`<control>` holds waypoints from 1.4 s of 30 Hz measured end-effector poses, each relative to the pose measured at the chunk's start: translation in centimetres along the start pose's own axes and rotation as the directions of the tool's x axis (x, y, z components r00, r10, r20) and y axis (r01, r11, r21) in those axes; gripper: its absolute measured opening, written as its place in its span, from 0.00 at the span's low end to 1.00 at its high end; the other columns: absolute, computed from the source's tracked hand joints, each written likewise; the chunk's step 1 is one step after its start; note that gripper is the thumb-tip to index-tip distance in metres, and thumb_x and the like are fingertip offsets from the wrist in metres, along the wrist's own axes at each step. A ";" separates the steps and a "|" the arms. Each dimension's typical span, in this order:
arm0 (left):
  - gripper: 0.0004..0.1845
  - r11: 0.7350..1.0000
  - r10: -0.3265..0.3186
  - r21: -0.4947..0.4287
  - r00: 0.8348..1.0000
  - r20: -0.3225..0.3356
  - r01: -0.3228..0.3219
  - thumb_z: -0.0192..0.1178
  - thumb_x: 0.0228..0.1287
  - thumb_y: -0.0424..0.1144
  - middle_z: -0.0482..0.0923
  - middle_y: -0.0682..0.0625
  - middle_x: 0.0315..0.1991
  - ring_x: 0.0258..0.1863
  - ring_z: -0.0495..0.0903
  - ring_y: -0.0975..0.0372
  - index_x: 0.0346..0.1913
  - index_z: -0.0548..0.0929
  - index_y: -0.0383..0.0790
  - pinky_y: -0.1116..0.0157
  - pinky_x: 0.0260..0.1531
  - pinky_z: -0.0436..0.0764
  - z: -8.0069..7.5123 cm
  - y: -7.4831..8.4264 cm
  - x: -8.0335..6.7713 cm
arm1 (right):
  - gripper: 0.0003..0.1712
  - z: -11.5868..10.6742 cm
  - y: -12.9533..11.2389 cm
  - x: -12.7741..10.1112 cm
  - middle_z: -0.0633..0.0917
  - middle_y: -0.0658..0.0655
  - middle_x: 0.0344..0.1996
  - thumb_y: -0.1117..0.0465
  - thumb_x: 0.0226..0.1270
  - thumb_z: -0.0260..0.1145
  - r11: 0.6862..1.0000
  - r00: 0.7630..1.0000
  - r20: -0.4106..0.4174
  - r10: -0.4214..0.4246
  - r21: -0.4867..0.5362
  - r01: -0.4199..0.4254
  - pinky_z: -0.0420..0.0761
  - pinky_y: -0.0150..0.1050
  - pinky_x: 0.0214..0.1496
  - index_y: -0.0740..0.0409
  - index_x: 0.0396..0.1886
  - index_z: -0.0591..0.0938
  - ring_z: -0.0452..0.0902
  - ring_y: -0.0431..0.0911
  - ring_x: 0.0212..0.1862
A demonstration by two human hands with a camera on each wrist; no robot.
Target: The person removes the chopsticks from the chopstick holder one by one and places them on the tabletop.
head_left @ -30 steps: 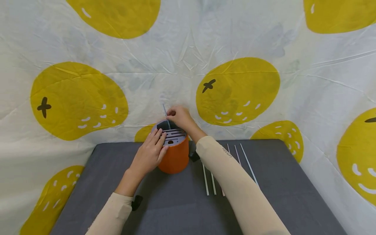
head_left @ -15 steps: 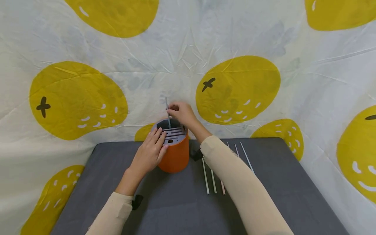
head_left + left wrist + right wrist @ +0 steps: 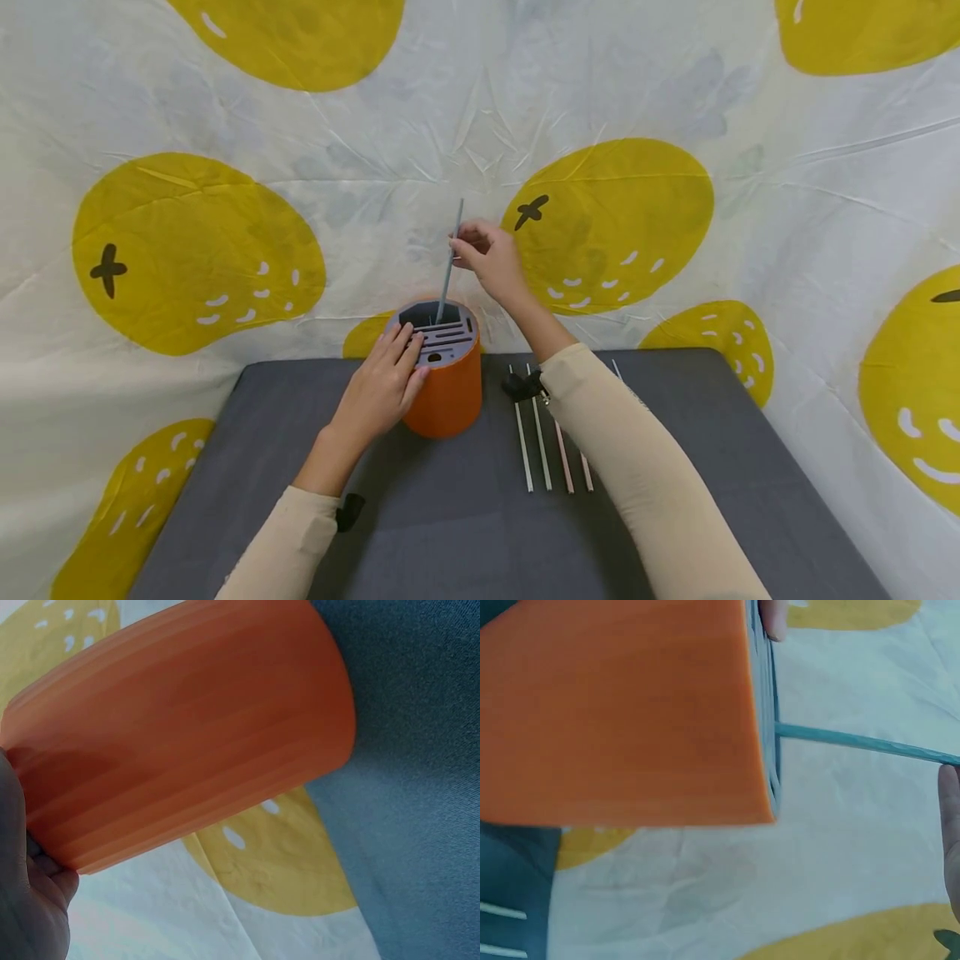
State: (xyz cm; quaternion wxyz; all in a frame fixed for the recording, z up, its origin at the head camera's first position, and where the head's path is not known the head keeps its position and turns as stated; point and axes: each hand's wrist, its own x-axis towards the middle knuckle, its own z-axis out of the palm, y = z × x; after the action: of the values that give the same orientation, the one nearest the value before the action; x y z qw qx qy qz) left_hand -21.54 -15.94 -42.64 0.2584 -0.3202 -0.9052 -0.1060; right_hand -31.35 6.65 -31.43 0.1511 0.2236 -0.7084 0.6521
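An orange cylindrical knife-and-utensil holder (image 3: pixel 444 400) with a grey slotted top (image 3: pixel 450 354) stands upright near the table's back edge. My left hand (image 3: pixel 378 379) rests on the left of its top, fingers lying flat across the slots and thumb at the front rim; the left wrist view has this hand (image 3: pixel 37 900) at the rim. Above the holder, my right hand (image 3: pixel 486 258) pinches a thin blue-grey chopstick (image 3: pixel 446 287) between thumb and fingertips. The chopstick leans slightly right, its lower end inside the open rear compartment, hidden in the right wrist view, where the chopstick (image 3: pixel 855 741) crosses sideways.
Several pale chopsticks (image 3: pixel 542 446) lie side by side on the dark grey table (image 3: pixel 457 517) right of the holder, partly under my right forearm. A white cloth (image 3: pixel 420 150) with yellow fruit prints hangs close behind the table.
My right hand has risen and shifted right, drawing the chopstick higher and tilting it rightward. My left hand and the holder have stayed put.
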 end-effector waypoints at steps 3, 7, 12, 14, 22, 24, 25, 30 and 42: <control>0.30 1.000 -0.006 -0.003 1.000 0.005 0.006 0.55 0.78 0.45 0.68 0.31 0.74 0.77 0.64 0.40 0.74 0.71 0.30 0.43 0.75 0.65 -0.1 0.0 0.1 | 0.10 -1.1 -0.6 -0.2 0.84 0.71 0.46 0.69 0.74 0.65 0.999 0.999 -0.035 -0.033 0.031 0.034 0.90 0.38 0.46 0.75 0.48 0.81 0.86 0.61 0.44; 0.30 1.000 -0.011 -0.007 1.000 0.019 0.012 0.55 0.79 0.46 0.68 0.32 0.74 0.77 0.64 0.41 0.74 0.71 0.30 0.43 0.76 0.64 -0.3 0.1 0.1 | 0.09 -2.9 -1.4 -0.7 0.85 0.60 0.41 0.71 0.74 0.65 0.992 0.993 -0.107 -0.044 0.112 0.056 0.89 0.36 0.46 0.74 0.49 0.80 0.86 0.50 0.41; 0.30 1.000 -0.013 -0.005 1.000 0.027 0.014 0.55 0.79 0.46 0.67 0.32 0.75 0.77 0.63 0.41 0.74 0.71 0.30 0.43 0.76 0.64 -0.3 0.2 0.0 | 0.05 -5.3 -2.5 -1.3 0.84 0.55 0.39 0.72 0.74 0.64 0.969 0.979 -0.204 -0.026 0.234 0.074 0.89 0.34 0.45 0.69 0.46 0.81 0.85 0.44 0.40; 0.30 1.000 -0.014 -0.004 1.000 0.025 0.014 0.55 0.79 0.45 0.67 0.32 0.75 0.77 0.63 0.41 0.74 0.71 0.30 0.43 0.76 0.64 -0.3 0.2 0.0 | 0.06 -6.4 -2.8 -1.5 0.83 0.57 0.39 0.71 0.74 0.64 0.956 0.972 -0.237 -0.009 0.282 0.077 0.89 0.35 0.45 0.71 0.46 0.80 0.85 0.46 0.40; 0.30 1.000 -0.001 0.003 1.000 0.013 0.001 0.54 0.80 0.47 0.68 0.32 0.74 0.77 0.64 0.40 0.74 0.71 0.30 0.42 0.75 0.65 -0.3 0.4 0.1 | 0.10 -10.9 -2.5 -3.5 0.82 0.58 0.39 0.69 0.73 0.66 0.959 0.961 -0.276 0.031 0.279 0.049 0.89 0.35 0.44 0.73 0.48 0.79 0.85 0.45 0.39; 0.30 1.000 -0.001 -0.001 1.000 0.016 0.001 0.53 0.80 0.48 0.68 0.32 0.74 0.77 0.64 0.40 0.74 0.71 0.30 0.42 0.75 0.65 -0.3 0.5 0.1 | 0.08 -12.1 -2.1 -4.1 0.82 0.58 0.40 0.69 0.73 0.66 0.969 0.961 -0.275 0.042 0.244 0.028 0.89 0.34 0.44 0.70 0.46 0.81 0.85 0.45 0.38; 0.30 1.000 -0.002 -0.004 1.000 0.018 0.002 0.54 0.80 0.47 0.68 0.32 0.74 0.77 0.64 0.40 0.74 0.71 0.30 0.43 0.75 0.64 -0.4 0.6 0.1 | 0.07 -12.7 -1.8 -4.5 0.83 0.58 0.41 0.69 0.73 0.66 0.976 0.960 -0.274 0.049 0.216 0.012 0.89 0.34 0.43 0.69 0.46 0.81 0.85 0.45 0.38; 0.30 1.000 -0.006 -0.003 1.000 0.014 0.006 0.54 0.80 0.47 0.68 0.32 0.74 0.77 0.64 0.40 0.74 0.71 0.30 0.43 0.75 0.64 -0.4 0.6 0.0 | 0.04 -15.9 -0.3 -6.1 0.85 0.55 0.42 0.67 0.74 0.66 0.996 0.959 -0.270 0.090 0.029 -0.086 0.88 0.29 0.41 0.61 0.45 0.84 0.85 0.42 0.36; 0.30 1.000 -0.023 0.002 0.999 0.025 0.023 0.55 0.79 0.46 0.67 0.32 0.75 0.77 0.63 0.41 0.74 0.71 0.31 0.43 0.76 0.64 -0.4 0.5 0.1 | 0.15 -23.3 3.9 -10.5 0.84 0.50 0.40 0.66 0.79 0.60 0.911 0.949 -0.194 0.250 -0.286 -0.298 0.86 0.26 0.39 0.73 0.56 0.79 0.84 0.34 0.34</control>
State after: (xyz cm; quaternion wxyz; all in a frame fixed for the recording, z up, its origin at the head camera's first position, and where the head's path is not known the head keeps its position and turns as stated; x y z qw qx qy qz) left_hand -21.09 -15.64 -42.27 0.2462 -0.3110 -0.9120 -0.1043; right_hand -26.18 31.17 -37.69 0.1452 0.0445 -0.8129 0.5622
